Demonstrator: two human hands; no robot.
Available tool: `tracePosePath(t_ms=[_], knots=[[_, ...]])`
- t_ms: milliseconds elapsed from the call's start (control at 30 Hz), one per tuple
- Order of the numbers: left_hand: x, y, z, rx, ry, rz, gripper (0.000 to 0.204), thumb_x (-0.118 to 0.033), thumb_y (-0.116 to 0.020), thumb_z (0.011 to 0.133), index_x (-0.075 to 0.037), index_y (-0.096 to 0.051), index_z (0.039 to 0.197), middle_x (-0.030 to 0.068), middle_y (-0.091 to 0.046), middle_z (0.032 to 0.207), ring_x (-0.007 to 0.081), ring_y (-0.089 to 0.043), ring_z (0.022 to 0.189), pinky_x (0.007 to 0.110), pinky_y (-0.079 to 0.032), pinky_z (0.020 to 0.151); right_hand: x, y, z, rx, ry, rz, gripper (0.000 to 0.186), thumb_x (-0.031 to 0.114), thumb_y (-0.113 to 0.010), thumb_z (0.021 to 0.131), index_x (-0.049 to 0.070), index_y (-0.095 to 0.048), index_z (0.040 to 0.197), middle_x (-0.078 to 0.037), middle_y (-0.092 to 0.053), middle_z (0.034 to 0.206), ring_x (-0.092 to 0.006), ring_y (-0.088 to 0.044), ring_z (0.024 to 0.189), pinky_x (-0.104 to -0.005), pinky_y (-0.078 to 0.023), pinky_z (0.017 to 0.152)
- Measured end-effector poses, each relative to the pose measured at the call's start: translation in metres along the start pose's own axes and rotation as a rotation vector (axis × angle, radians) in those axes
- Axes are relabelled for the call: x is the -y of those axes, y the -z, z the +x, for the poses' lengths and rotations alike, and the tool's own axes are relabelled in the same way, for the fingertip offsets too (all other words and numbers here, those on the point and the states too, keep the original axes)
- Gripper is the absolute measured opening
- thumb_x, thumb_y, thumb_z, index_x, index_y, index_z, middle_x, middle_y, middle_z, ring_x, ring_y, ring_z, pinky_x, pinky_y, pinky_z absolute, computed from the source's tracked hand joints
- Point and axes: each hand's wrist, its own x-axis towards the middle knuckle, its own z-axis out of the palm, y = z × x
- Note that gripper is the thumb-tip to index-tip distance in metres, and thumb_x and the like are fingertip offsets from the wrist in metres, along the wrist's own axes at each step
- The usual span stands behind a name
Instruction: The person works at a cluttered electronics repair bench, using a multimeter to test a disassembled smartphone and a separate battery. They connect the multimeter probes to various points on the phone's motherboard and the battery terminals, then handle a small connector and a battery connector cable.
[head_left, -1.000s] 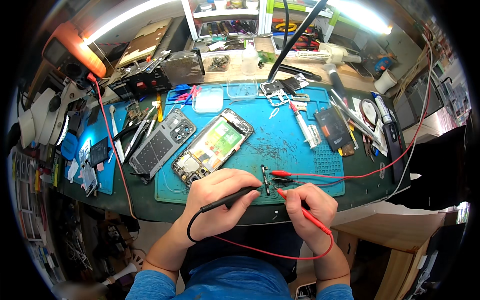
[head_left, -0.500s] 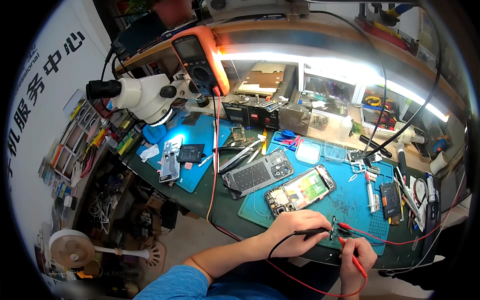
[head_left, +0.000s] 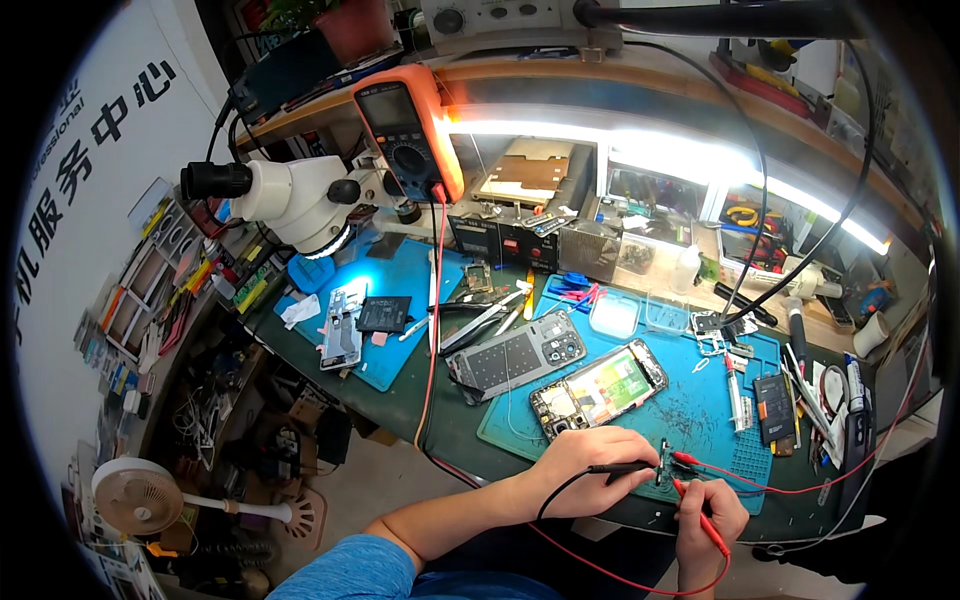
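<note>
My left hand (head_left: 592, 470) is closed around a black multimeter probe (head_left: 622, 466), its tip reaching a small narrow circuit board (head_left: 663, 463) near the mat's front edge. From the right, my right hand (head_left: 712, 518) pinches a red multimeter probe (head_left: 708, 521), pointing up-left at the same board. Whether either tip touches metal is too small to tell. A red alligator clip (head_left: 686, 458) lies at the board's right side. Behind my left hand rests an opened phone (head_left: 600, 388) with its inner parts showing. Farther left lies a detached grey phone back cover (head_left: 515, 358).
An orange multimeter (head_left: 408, 135) stands at the back, its leads hanging across the bench. The white microscope (head_left: 290, 200) lights a phone frame (head_left: 342, 330) at left. A black battery (head_left: 773, 405), syringes and tweezers lie on the right. Clear plastic boxes (head_left: 615, 314) sit behind the opened phone.
The view has shifted slightly, so the bench things appear a little displaced. Both hands keep their probes at the small board, with hardly any movement of their own.
</note>
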Motion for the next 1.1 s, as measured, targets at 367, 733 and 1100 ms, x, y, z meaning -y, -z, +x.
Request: tracePosePath(t_ms=[367, 733, 1100], knots=[[0.001, 0.002, 0.005, -0.101, -0.062, -0.046, 0.017, -0.006, -0.079, 0.095, -0.005, -0.076, 0.112, 0.0141, -0.077, 0.104, 0.0312, -0.076, 0.096, 0.037, -0.060, 0.084, -0.001, 0.006, 0.003, -0.069, 0.169, 0.175, 0.023, 0.022, -0.080, 0.102, 0.000, -0.077, 0.107, -0.007, -0.069, 0.076, -0.0175, -0.065, 0.067, -0.0298, -0.051, 0.064], [0.007, -0.013, 0.011, -0.057, -0.200, 0.160, 0.025, -0.007, -0.082, 0.090, -0.005, -0.076, 0.114, 0.0115, -0.071, 0.111, 0.0309, -0.071, 0.100, 0.041, -0.057, 0.090, 0.011, 0.028, 0.040, 0.225, 0.452, -0.539, 0.020, 0.017, -0.084, 0.087, 0.011, -0.075, 0.104, -0.005, -0.061, 0.087, -0.0258, -0.060, 0.085, -0.0393, -0.052, 0.072], [0.011, -0.023, 0.007, -0.039, -0.411, 0.432, 0.023, -0.018, -0.086, 0.085, -0.011, -0.078, 0.106, 0.0015, -0.074, 0.098, 0.0211, -0.069, 0.081, 0.035, -0.058, 0.071, 0.005, 0.023, 0.047, 0.209, 0.621, -0.672, 0.017, 0.021, -0.080, 0.092, 0.011, -0.070, 0.100, -0.003, -0.061, 0.086, -0.0246, -0.061, 0.085, -0.0391, -0.048, 0.073]])
